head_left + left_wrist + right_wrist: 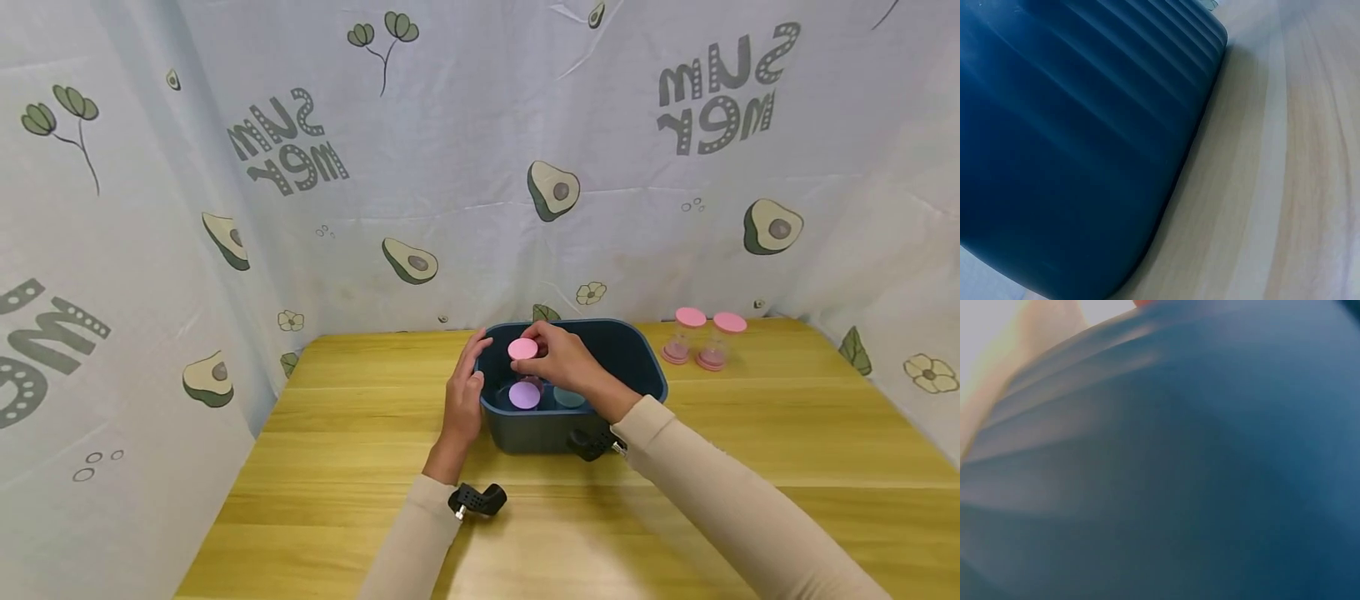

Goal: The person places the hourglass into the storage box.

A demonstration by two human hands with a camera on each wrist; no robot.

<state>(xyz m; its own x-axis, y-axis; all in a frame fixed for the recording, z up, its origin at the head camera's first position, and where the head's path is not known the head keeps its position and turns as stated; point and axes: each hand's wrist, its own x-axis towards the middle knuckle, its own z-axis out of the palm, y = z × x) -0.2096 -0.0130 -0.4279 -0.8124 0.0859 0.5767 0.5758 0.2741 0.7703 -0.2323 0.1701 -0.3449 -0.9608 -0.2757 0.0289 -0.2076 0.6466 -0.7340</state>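
Note:
A dark blue bin (525, 433) with ribbed sides stands on the table. Over its left part, my right hand (566, 358) pinches a sand timer by its pink cap (522, 349); the timer's lower part is mostly hidden inside the bin. Close in front of it are a purple-capped sand timer (524, 395) and a blue round cap (568, 397), both in the bin. My left hand (462, 404) rests along the bin's left side, fingers extended near the rim. The left wrist view shows the bin's outer wall (1097, 125); the right wrist view shows its blurred blue wall (1166, 456).
Two pink sand timers (677, 337) (720, 342) stand upright on the table, right of the bin. The wooden table (337, 467) reaches back to a patterned curtain (465, 208), which also hangs along both sides.

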